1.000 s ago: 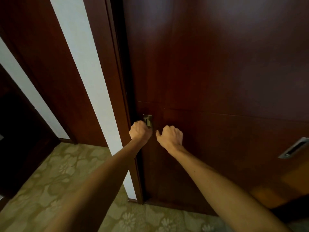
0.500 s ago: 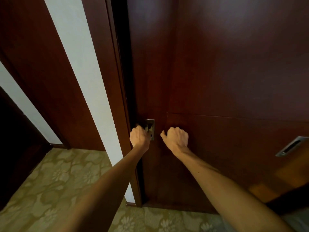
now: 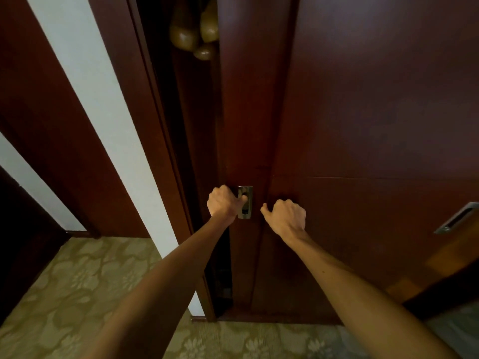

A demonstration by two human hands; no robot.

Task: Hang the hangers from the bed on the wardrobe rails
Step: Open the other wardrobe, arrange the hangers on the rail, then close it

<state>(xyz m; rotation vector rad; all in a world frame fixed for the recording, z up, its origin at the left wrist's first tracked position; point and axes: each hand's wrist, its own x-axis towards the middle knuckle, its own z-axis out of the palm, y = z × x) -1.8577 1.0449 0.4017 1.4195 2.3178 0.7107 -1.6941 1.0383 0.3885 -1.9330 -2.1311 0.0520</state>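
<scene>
Left hand (image 3: pixel 225 204) had its fingers hooked into the door's metal pull (image 3: pixel 245 202). Right hand (image 3: pixel 286 216), at its 3 o'clock, was curled up holding nothing, knuckles against the wardrobe door (image 3: pixel 363 125).

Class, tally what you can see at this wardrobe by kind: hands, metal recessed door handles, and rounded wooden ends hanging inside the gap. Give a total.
Hands: 2 (left hand, right hand)
Metal recessed handles: 2 ()
Rounded wooden ends in the gap: 3 ()
Total: 7
</scene>
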